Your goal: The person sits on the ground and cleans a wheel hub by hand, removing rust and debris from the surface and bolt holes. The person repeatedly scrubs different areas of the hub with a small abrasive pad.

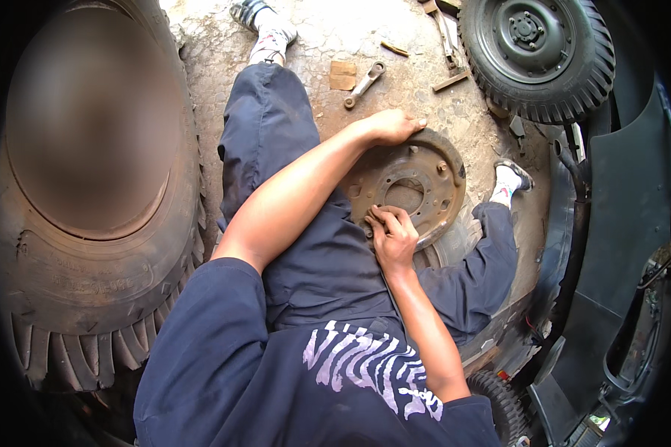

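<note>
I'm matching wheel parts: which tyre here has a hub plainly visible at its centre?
The upper-right tyre: its hub shows clearly. The left tyre is blurred at its centre; the lower-right tyre only partly shows.

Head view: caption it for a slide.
Left hand and right hand at a rusty metal disc, large tire at left.

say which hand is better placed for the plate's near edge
Probably the right hand: its fingers are at that edge; the left hand is across the plate, at its far rim.

Upper floor (335, 30) glares white; corners black; left wheel (93, 127) blurred centrally.
</note>
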